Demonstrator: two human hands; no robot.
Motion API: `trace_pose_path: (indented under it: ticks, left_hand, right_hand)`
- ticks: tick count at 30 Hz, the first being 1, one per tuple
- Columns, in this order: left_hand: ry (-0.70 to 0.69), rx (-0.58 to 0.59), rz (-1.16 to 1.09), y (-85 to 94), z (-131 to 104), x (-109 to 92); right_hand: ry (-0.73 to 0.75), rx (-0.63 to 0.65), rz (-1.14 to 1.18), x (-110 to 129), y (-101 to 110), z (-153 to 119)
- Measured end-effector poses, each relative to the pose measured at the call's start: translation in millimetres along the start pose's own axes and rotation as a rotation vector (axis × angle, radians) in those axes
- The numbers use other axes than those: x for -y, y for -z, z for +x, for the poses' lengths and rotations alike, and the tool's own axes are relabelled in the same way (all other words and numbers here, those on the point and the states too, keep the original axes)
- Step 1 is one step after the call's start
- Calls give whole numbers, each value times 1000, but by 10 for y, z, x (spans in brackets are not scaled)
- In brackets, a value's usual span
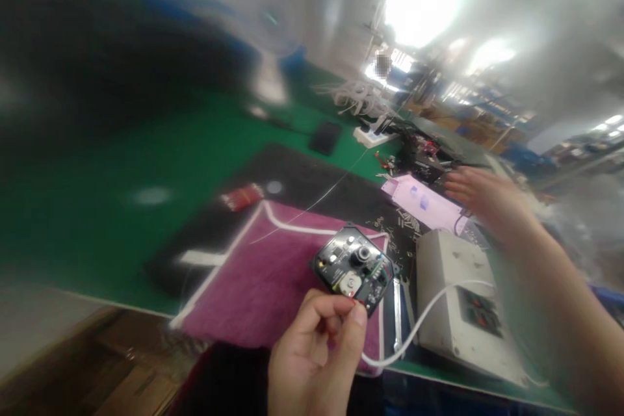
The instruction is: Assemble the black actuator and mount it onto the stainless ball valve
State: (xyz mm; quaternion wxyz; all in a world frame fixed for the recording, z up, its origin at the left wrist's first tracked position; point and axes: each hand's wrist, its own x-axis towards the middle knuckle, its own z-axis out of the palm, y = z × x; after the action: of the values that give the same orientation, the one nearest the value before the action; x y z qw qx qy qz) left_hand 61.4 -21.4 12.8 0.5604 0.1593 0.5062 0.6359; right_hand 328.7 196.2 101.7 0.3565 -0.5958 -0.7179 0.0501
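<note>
Between thumb and curled fingers, my left hand (316, 344) grips the lower edge of a dark device housing (355, 266). Its exposed circuit board carries a round black lens, a pale disc-shaped part and thin coloured wires. A white cable (424, 315) runs from beside this hand toward the right. Below the device lies a purple cloth (273, 273) with white edging. My right hand (482, 198), blurred, is stretched out over the far right, its fingers extended near a pink sheet of paper (424, 201). Nothing shows in its fingers.
A cream-coloured box (439, 292) with a dark panel stands at the right. Small metal parts (407, 221) are scattered on the black mat (302, 175). Farther back are a white power strip (373, 136), tangled white cables (358, 97) and a dark flat object (325, 138). A red packet (242, 197) lies left.
</note>
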Motion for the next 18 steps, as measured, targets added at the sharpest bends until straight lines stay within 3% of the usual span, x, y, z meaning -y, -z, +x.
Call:
trace_pose_path:
  ticks: [3, 4, 6, 9, 14, 18]
  left_hand:
    - [-78, -17, 58, 41, -1, 3]
    - [-113, -30, 85, 75, 6, 9]
    - [-184, -57, 145, 160, 36, 20]
    - [-299, -41, 250, 282, 107, 20]
    - [-460, 26, 429, 349, 171, 1]
    - [-507, 34, 456, 330, 174, 7]
  right_hand:
    - [-93, 249, 70, 321, 181, -633]
    - [-61, 256, 42, 443, 221, -865]
    - [139, 264, 11, 684, 220, -1299]
    - [244, 192, -29, 979, 17, -1751]
    - [214, 126, 106, 1225, -408, -1941]
    - [307, 108, 134, 1321, -520, -1889]
